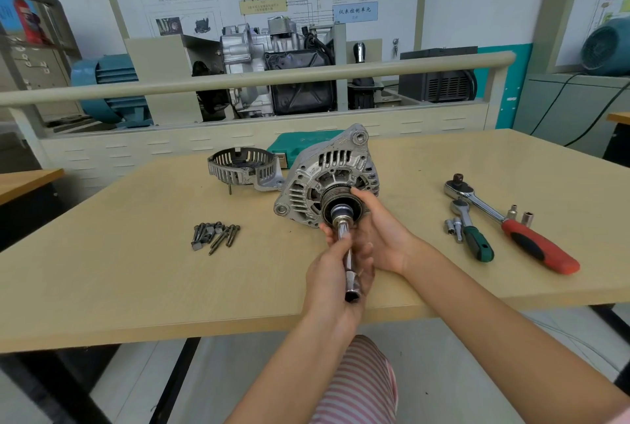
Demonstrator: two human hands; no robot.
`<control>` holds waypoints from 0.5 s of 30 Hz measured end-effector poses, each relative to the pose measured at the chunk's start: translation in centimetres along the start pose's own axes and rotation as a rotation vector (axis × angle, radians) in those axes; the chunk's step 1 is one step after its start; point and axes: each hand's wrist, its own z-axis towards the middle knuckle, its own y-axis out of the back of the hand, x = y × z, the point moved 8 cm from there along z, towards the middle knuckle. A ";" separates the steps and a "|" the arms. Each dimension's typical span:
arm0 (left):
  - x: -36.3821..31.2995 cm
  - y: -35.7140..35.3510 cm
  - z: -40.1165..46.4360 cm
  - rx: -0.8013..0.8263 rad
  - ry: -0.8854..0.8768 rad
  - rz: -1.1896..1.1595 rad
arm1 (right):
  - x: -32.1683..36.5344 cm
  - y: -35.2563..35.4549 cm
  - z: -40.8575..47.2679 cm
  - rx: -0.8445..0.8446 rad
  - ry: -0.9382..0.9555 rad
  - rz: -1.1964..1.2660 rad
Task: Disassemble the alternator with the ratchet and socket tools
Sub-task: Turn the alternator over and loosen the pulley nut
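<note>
The alternator (332, 173) sits tilted on the worktop (136, 270), its pulley (342, 207) facing the person. The right hand (381, 236) cups the pulley from the side and below, fingers curled round its rim. The left hand (335, 273) sits just beneath and in front of the right, wrapped round a long chrome socket extension (347, 253) whose far end is seated in the pulley's centre and whose square-drive end pokes out below the palm.

Out to the right of the right hand lie two ratchets side by side, heads close together: a larger one with a red handle (518, 229) and a smaller one with a green handle (472, 232). A few loose sockets (521, 217) stand near them, some just beyond the red handle, others beside the green one.

To the left of the left hand, well apart, a small heap of bolts (214, 234) lies on the worktop. Beyond the hands, behind and left of the alternator, rests the removed slotted rear cover (243, 164), and just behind that a green tool case (296, 146), partly hidden by the alternator.
</note>
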 end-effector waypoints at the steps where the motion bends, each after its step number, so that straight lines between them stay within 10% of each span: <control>1: 0.1 -0.1 -0.1 0.005 0.021 -0.031 | 0.0 0.0 0.0 0.002 0.003 0.013; 15: 0.4 -0.5 0.0 0.021 0.064 -0.013 | 0.1 0.1 0.2 -0.005 0.020 0.030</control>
